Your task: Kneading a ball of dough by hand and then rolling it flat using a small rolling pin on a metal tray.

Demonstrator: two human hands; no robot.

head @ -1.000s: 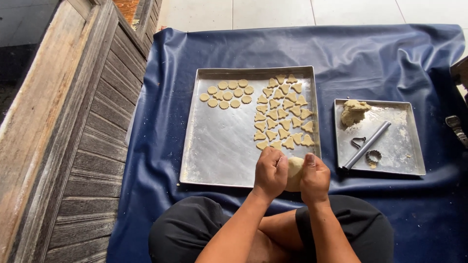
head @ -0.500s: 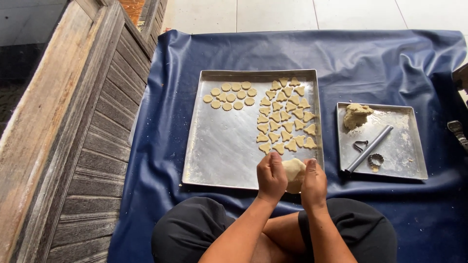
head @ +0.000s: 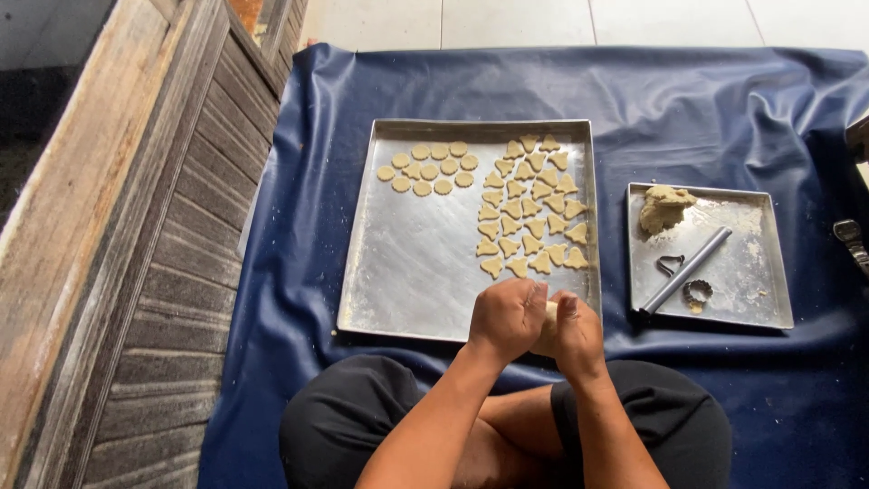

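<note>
Both hands are cupped together around a lump of pale dough (head: 547,324), right over the near edge of the big baking tray (head: 407,272). The left hand (head: 507,317) has its fingers curled over the top of the lump, and the right hand (head: 575,333) is closed against it from the other side, so only a sliver of dough peeks out between them. Both forearms come up from the lap and meet at the wrists, elbows tucked in, with the person sitting cross-legged on the floor.

My take on doing this bit well: keep the pressure even from both palms and turn the lump as you squeeze, so it comes together smooth with no cracks. Don't mash it, or warm hands will probably make it sticky.

The tray already holds a cluster of small round cookies (head: 430,167) at the far left and a bigger batch of bell-shaped cookies (head: 529,208) down the right side. The smaller tray (head: 769,263) to the right has spare dough (head: 663,206), a metal rolling rod (head: 685,270) and two cutters (head: 697,292). Everything sits on a dark blue tarp (head: 317,226).
</note>
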